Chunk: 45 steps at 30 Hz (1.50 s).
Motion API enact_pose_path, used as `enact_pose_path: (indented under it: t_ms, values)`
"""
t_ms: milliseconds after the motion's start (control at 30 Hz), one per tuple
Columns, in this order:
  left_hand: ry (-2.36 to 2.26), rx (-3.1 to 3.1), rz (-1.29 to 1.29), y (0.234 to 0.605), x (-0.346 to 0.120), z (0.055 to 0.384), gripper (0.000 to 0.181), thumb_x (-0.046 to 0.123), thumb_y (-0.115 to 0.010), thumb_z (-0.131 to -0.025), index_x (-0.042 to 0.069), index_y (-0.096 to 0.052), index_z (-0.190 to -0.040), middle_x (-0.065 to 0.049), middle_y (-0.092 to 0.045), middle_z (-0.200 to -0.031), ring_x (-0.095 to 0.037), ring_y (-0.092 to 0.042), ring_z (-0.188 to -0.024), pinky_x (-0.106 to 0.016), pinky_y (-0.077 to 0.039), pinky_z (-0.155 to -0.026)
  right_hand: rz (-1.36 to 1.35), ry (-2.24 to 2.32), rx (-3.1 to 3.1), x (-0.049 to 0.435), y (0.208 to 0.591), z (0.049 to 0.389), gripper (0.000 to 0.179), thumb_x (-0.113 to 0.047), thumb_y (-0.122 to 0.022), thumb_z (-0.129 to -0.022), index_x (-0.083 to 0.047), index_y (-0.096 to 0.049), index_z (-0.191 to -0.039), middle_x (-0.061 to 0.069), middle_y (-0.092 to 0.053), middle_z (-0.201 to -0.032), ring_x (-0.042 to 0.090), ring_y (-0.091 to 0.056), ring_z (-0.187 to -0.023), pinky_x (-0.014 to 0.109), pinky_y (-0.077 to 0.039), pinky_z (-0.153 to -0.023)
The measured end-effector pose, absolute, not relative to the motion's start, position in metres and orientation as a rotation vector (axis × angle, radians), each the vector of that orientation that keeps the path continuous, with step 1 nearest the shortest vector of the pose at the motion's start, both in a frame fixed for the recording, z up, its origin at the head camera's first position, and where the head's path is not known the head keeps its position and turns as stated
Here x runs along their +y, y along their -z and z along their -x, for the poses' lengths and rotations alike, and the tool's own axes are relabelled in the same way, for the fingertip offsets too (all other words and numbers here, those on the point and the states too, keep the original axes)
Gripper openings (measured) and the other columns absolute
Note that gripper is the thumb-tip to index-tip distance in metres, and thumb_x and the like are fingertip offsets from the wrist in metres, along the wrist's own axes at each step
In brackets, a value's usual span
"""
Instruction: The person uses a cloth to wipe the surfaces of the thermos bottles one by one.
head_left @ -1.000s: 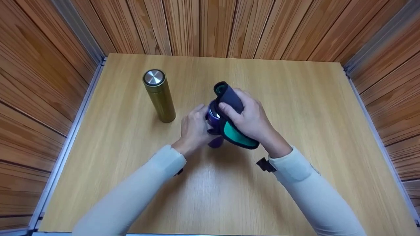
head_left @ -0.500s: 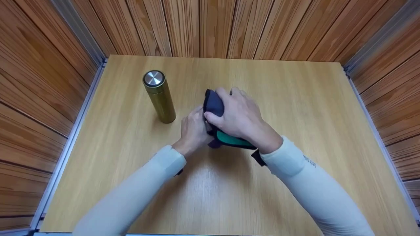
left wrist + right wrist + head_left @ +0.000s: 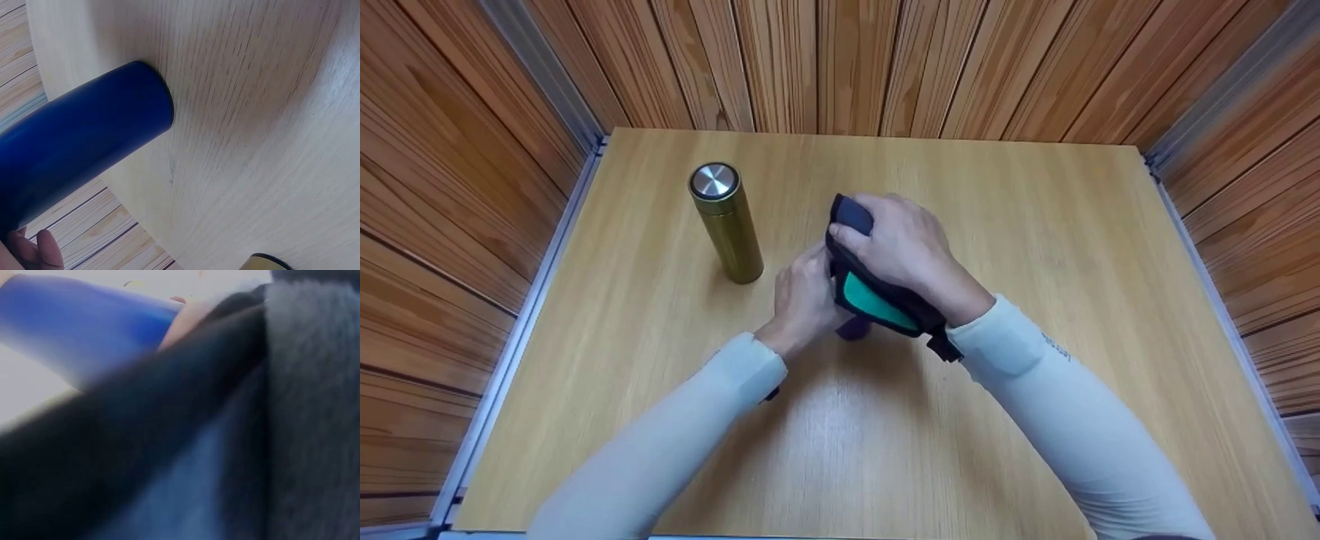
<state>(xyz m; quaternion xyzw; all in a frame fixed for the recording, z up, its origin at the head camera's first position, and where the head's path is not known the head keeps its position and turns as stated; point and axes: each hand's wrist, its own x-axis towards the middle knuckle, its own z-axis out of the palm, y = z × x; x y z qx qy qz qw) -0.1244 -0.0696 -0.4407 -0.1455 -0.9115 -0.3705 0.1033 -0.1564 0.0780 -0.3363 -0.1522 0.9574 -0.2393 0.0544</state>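
My left hand [image 3: 802,296] grips a purple-blue flask [image 3: 853,328] at the middle of the table. In the left wrist view the flask [image 3: 95,118] shows its smooth blue side and dark-rimmed base, with curled fingertips [image 3: 48,247] at its other end. A navy, black-edged padded cloth with a green patch [image 3: 877,300] covers the flask's top. My right hand [image 3: 907,244] holds this cloth from above, thumb on its near face. The flask's lid is hidden beneath. Close up in the right wrist view, fuzzy grey fabric [image 3: 315,410] fills much of the frame, the blue flask [image 3: 84,320] behind.
A gold flask [image 3: 727,232] with a silver-topped lid stands upright to the left of my hands. The wooden table [image 3: 825,450] is bordered by metal rails, with plank walls [image 3: 847,67] at the back and sides.
My right hand has moved left with the cloth, bringing it over the flask's top, which showed a second ago. It has since turned somewhat. The left hand keeps its place.
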Motion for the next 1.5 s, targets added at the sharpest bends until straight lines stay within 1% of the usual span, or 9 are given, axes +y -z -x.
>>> enact_pose_path:
  t_ms: [133,333,533,667,800,967,1100,1400,1500]
  values:
    - [1.098,-2.696,0.432,0.441,-0.070,0.125,0.041,0.029,-0.083,-0.086,0.009,-0.068,-0.119,-0.004,-0.065,-0.100,-0.021,-0.064,-0.089,-0.035,-0.057,-0.080,0.393,0.853,2.914,0.081,0.340,0.157,0.036,-0.046,-0.062,-0.100,-0.016,-0.066,-0.119,0.007,-0.064,-0.099,0.028,-0.057,-0.088,0.041,-0.044,-0.073]
    - [1.112,-2.683,0.430,0.441,-0.071,0.125,0.047,0.041,-0.083,-0.085,0.012,-0.070,-0.119,-0.003,-0.064,-0.097,-0.019,-0.062,-0.089,-0.034,-0.057,-0.082,0.307,1.101,2.919,0.086,0.347,0.155,0.025,-0.036,-0.065,-0.101,-0.014,-0.061,-0.110,0.007,-0.063,-0.094,0.027,-0.058,-0.082,0.038,-0.046,-0.066]
    - [1.063,-2.693,0.417,0.440,-0.070,0.125,0.046,0.039,-0.084,-0.081,0.010,-0.070,-0.114,-0.004,-0.064,-0.094,-0.020,-0.062,-0.085,-0.037,-0.058,-0.076,0.308,1.349,2.937,0.091,0.359,0.147,0.024,-0.031,-0.066,-0.100,-0.012,-0.061,-0.116,0.007,-0.065,-0.094,0.025,-0.061,-0.082,0.038,-0.051,-0.066]
    - [1.051,-2.724,0.410,0.439,-0.070,0.125,0.049,0.036,-0.086,-0.082,0.009,-0.069,-0.119,-0.004,-0.065,-0.098,-0.021,-0.064,-0.089,-0.037,-0.058,-0.081,0.327,1.446,2.964,0.091,0.367,0.139,0.029,-0.032,-0.065,-0.101,-0.012,-0.061,-0.121,0.006,-0.065,-0.099,0.023,-0.062,-0.085,0.038,-0.052,-0.069]
    - [1.031,-2.738,0.398,0.438,-0.070,0.124,0.045,0.027,-0.086,-0.081,0.007,-0.069,-0.117,-0.004,-0.064,-0.097,-0.021,-0.065,-0.089,-0.038,-0.058,-0.081,0.382,1.336,3.057,0.089,0.370,0.129,0.037,-0.041,-0.065,-0.099,-0.014,-0.060,-0.124,0.006,-0.060,-0.100,0.023,-0.059,-0.086,0.038,-0.051,-0.068]
    - [0.992,-2.733,0.405,0.439,-0.070,0.123,0.035,0.014,-0.081,-0.085,0.003,-0.068,-0.115,-0.008,-0.065,-0.100,-0.024,-0.066,-0.088,-0.040,-0.059,-0.080,0.469,0.967,3.170,0.082,0.367,0.121,0.056,-0.054,-0.064,-0.093,-0.013,-0.058,-0.130,0.009,-0.053,-0.101,0.026,-0.051,-0.085,0.039,-0.044,-0.066]
    - [1.000,-2.727,0.413,0.438,-0.070,0.123,0.037,0.015,-0.080,-0.087,0.003,-0.067,-0.119,-0.010,-0.067,-0.105,-0.026,-0.068,-0.092,-0.041,-0.059,-0.085,0.478,0.784,3.169,0.078,0.361,0.123,0.062,-0.059,-0.062,-0.091,-0.013,-0.055,-0.132,0.010,-0.052,-0.100,0.028,-0.049,-0.086,0.040,-0.041,-0.067]
    - [1.031,-2.707,0.436,0.437,-0.071,0.127,0.033,0.023,-0.078,-0.088,0.005,-0.070,-0.114,-0.007,-0.067,-0.096,-0.023,-0.067,-0.086,-0.037,-0.058,-0.078,0.340,1.139,3.009,0.084,0.359,0.138,0.038,-0.046,-0.065,-0.097,-0.017,-0.061,-0.120,0.007,-0.058,-0.097,0.026,-0.056,-0.083,0.039,-0.045,-0.065]
    - [1.053,-2.718,0.429,0.434,-0.071,0.128,0.039,0.027,-0.079,-0.087,0.005,-0.070,-0.117,-0.007,-0.068,-0.098,-0.023,-0.068,-0.089,-0.037,-0.059,-0.082,0.312,1.273,2.934,0.087,0.360,0.144,0.033,-0.042,-0.067,-0.097,-0.017,-0.061,-0.119,0.006,-0.060,-0.098,0.025,-0.058,-0.085,0.039,-0.047,-0.068]
